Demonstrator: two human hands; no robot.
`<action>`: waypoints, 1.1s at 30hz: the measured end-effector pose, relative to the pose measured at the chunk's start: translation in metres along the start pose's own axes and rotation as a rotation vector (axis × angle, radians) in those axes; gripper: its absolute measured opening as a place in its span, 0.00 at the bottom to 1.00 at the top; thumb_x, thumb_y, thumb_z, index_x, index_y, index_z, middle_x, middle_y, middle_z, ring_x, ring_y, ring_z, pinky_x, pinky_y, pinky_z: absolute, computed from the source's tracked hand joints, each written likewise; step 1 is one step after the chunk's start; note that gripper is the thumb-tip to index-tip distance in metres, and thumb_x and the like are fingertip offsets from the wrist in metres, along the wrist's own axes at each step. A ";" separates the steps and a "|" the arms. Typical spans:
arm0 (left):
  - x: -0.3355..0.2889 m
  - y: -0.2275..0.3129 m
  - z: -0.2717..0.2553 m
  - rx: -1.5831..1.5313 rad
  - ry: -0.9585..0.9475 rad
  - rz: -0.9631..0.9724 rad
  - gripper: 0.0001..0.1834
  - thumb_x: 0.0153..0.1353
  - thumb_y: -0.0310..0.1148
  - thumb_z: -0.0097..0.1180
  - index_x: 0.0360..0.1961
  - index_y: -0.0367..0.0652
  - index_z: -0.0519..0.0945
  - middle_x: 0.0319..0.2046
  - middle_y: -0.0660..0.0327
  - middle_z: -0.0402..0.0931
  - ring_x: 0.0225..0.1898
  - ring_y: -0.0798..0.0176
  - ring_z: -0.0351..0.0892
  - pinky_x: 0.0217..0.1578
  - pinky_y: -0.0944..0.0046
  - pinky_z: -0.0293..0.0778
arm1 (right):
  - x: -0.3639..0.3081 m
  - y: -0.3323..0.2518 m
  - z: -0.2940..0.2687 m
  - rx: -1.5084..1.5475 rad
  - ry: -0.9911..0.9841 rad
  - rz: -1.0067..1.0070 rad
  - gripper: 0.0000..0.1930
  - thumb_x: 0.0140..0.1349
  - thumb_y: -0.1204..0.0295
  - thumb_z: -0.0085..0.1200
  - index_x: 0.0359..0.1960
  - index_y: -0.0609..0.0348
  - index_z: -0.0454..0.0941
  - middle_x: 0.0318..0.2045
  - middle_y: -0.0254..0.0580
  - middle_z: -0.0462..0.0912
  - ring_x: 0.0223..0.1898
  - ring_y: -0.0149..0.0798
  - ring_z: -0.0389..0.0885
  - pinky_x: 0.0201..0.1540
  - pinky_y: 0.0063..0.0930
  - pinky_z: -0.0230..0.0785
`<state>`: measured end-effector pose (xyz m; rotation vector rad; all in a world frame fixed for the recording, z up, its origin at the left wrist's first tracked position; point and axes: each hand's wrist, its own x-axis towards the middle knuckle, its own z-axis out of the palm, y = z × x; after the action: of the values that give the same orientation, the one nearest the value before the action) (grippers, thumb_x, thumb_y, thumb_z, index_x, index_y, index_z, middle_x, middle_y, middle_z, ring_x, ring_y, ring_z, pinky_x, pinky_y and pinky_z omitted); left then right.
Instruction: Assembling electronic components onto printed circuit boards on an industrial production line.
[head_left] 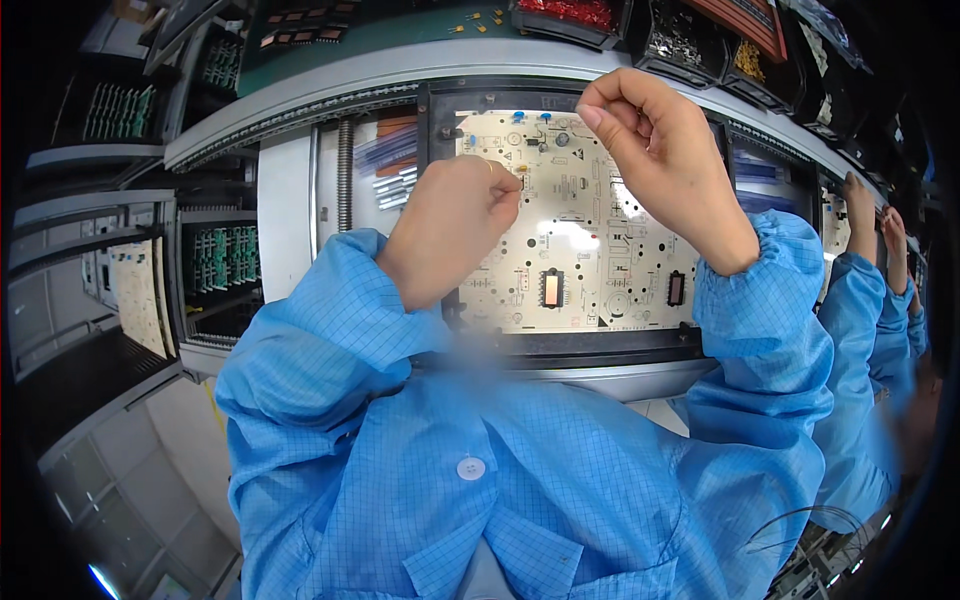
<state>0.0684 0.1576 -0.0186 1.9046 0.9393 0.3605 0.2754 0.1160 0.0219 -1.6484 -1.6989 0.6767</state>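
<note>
The cream circuit board [572, 222] lies mid-frame in a black carrier [580, 346], lower half uncovered. Left hand [450, 220], fingertips bunched, crosses its left edge; right hand [672, 155], thumb meeting forefinger, its upper-right corner. Whether either pinches anything, I cannot tell.

Far off, yellow parts [480, 20] lay on a green mat [385, 38]; to their right, red parts [572, 11] sat in a dark bin [566, 36]. Left, green boards [225, 260] stood racked, a pale board [140, 300] beyond them. Right, another person's sleeve [852, 370] showed
</note>
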 end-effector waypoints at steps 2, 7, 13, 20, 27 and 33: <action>0.000 0.006 -0.002 -0.006 -0.019 -0.018 0.10 0.56 0.23 0.56 0.38 0.27 0.81 0.30 0.47 0.82 0.32 0.57 0.83 0.36 0.64 0.77 | -0.001 0.001 -0.002 0.020 0.008 0.005 0.05 0.67 0.74 0.53 0.37 0.64 0.75 0.22 0.24 0.69 0.26 0.17 0.61 0.27 0.14 0.57; 0.003 0.011 0.000 0.069 -0.040 0.029 0.10 0.56 0.24 0.52 0.36 0.28 0.81 0.30 0.41 0.80 0.35 0.44 0.82 0.40 0.56 0.76 | 0.001 0.000 -0.008 -0.039 0.040 -0.050 0.05 0.66 0.75 0.53 0.37 0.65 0.75 0.22 0.25 0.69 0.26 0.18 0.62 0.27 0.15 0.57; 0.006 0.012 0.007 0.124 -0.039 0.007 0.09 0.55 0.23 0.51 0.33 0.28 0.81 0.29 0.42 0.79 0.35 0.43 0.80 0.40 0.54 0.75 | 0.011 -0.002 -0.008 -0.075 0.043 -0.118 0.04 0.65 0.76 0.53 0.37 0.65 0.74 0.22 0.27 0.69 0.25 0.19 0.62 0.27 0.16 0.58; -0.006 0.013 0.028 0.553 0.144 0.262 0.05 0.52 0.20 0.54 0.30 0.31 0.79 0.32 0.46 0.77 0.38 0.45 0.77 0.41 0.53 0.75 | 0.066 -0.005 0.021 -0.248 0.072 -0.405 0.06 0.62 0.81 0.44 0.39 0.65 0.73 0.32 0.56 0.76 0.35 0.56 0.75 0.39 0.40 0.68; -0.028 0.017 0.011 0.371 0.231 0.234 0.14 0.52 0.16 0.48 0.41 0.29 0.76 0.36 0.45 0.75 0.43 0.44 0.74 0.48 0.53 0.72 | 0.152 0.017 0.078 -0.702 0.065 -0.714 0.12 0.49 0.86 0.48 0.37 0.63 0.73 0.38 0.52 0.79 0.47 0.55 0.75 0.52 0.41 0.69; -0.080 -0.016 -0.006 0.314 0.229 -0.011 0.16 0.52 0.16 0.44 0.44 0.29 0.73 0.38 0.40 0.73 0.45 0.38 0.72 0.48 0.49 0.70 | 0.155 0.011 0.037 -0.540 -0.023 -0.657 0.20 0.54 0.86 0.48 0.50 0.64 0.76 0.47 0.53 0.80 0.52 0.52 0.77 0.56 0.36 0.69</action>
<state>0.0046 0.1069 -0.0184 2.1731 1.2157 0.4531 0.2570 0.2741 0.0064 -1.2544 -2.4017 -0.0928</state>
